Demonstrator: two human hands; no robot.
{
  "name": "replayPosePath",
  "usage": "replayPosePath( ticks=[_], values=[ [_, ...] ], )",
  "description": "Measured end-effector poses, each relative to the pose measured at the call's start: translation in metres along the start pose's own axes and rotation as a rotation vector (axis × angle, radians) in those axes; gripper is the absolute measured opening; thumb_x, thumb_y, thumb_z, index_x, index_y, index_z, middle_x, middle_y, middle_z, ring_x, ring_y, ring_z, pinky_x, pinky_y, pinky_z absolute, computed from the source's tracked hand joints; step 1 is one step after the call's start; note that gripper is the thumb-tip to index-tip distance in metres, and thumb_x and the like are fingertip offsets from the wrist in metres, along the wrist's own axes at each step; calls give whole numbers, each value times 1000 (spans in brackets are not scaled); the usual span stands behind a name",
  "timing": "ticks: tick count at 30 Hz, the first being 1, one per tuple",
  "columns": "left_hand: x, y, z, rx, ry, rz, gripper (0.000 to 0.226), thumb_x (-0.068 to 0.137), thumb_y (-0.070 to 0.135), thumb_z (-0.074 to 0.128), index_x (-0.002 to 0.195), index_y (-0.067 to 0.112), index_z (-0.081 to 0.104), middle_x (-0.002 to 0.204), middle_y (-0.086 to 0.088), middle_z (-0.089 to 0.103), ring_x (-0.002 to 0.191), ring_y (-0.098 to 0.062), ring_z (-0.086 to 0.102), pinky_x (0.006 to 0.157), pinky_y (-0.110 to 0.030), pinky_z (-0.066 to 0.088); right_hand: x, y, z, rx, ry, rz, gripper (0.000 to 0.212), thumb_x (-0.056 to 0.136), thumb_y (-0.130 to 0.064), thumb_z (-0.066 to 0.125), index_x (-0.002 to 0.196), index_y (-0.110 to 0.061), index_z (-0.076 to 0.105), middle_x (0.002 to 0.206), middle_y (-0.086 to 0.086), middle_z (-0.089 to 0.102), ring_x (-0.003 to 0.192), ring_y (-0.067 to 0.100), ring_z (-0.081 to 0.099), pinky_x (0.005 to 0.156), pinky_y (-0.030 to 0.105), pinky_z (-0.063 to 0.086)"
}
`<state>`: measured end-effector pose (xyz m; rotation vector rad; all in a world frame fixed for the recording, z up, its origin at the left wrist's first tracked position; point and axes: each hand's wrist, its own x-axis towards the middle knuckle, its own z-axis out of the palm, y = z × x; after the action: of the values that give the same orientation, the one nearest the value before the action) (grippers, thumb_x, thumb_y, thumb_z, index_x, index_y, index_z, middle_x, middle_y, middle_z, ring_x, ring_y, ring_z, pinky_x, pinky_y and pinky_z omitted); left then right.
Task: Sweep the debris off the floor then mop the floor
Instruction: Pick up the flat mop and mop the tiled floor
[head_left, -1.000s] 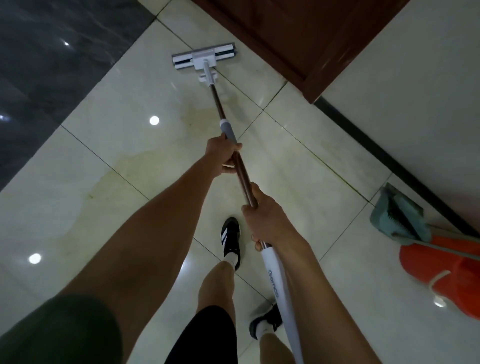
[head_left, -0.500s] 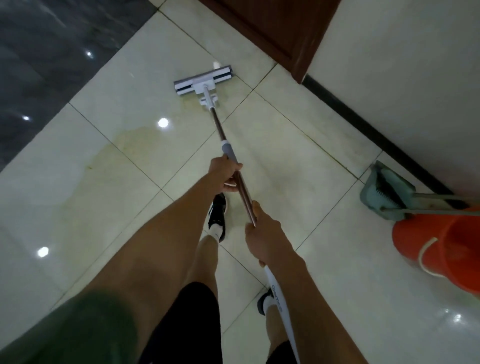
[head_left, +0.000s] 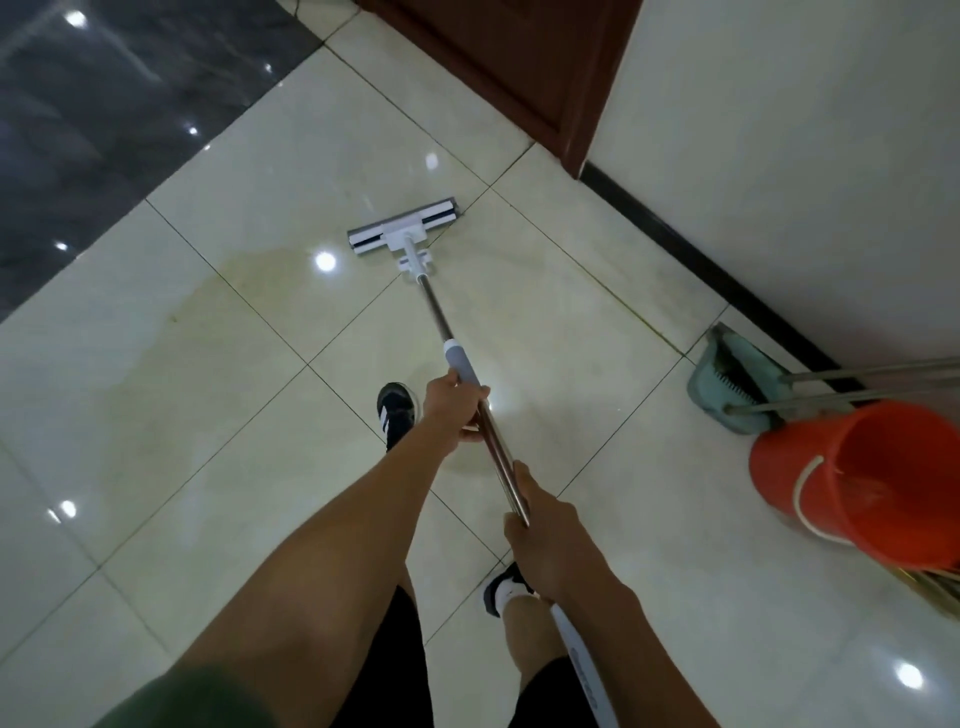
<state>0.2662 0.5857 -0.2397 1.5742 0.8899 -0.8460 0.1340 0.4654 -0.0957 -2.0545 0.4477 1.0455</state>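
Head view: we grip the mop handle (head_left: 488, 431) with both hands, left hand (head_left: 453, 410) curled round it just below the grey collar, right hand (head_left: 545, 540) wrapped lower down; mop head (head_left: 404, 232) flat on the cream tile floor (head_left: 208, 415), orange bucket (head_left: 862, 478) and teal dustpan (head_left: 727, 379) by the wall at right

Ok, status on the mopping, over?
Both hands grip the flat white mop: left hand forward, right hand behind. Mop head flat on cream tile. Orange bucket right, clear of path.
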Motion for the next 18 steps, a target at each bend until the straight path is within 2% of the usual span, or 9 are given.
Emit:
replayPosePath(
  ticks=[4, 8, 12, 15, 18],
  values=[
    [16, 23, -16, -8, 15, 32, 28, 91, 11, 72, 116, 4, 62, 86, -16, 70, 76, -33, 74, 59, -48, 63, 21, -22, -2, -9, 28, -14, 60, 105, -23, 44, 158, -24, 16, 116, 12, 62, 90, 21, 64, 86, 35, 55],
    [39, 57, -34, 0, 13, 36, 23, 89, 9, 73, 110, 5, 63, 92, -19, 71, 83, -37, 75, 60, -50, 63, 49, -55, -5, 12, 37, 1, 59, 105, -27, 45, 158, -24, 18, 120, 11, 61, 97, 23, 65, 87, 35, 55],
    [78, 104, -66, 30, 18, 46, 21, 88, 10, 75, 107, 6, 64, 96, -20, 72, 82, -35, 75, 58, -46, 63, 91, -106, -7, 72, 54, 36, 59, 105, -31, 44, 158, -30, 18, 115, 6, 61, 85, 21, 66, 69, 34, 58],
    [112, 149, -92, 43, 20, 47, 20, 88, 10, 76, 104, 6, 65, 92, -19, 72, 79, -35, 75, 63, -51, 63, 129, -151, -8, 148, 48, 41, 58, 105, -32, 43, 157, -33, 18, 106, 3, 63, 68, 16, 63, 48, 26, 49],
    [140, 196, -116, 49, 21, 70, 14, 87, 9, 76, 94, 8, 64, 87, -18, 71, 79, -37, 75, 64, -55, 63, 164, -195, -18, 200, 62, 44, 56, 104, -33, 43, 156, -34, 21, 116, 4, 63, 67, 9, 58, 44, 18, 42]
  ],
)
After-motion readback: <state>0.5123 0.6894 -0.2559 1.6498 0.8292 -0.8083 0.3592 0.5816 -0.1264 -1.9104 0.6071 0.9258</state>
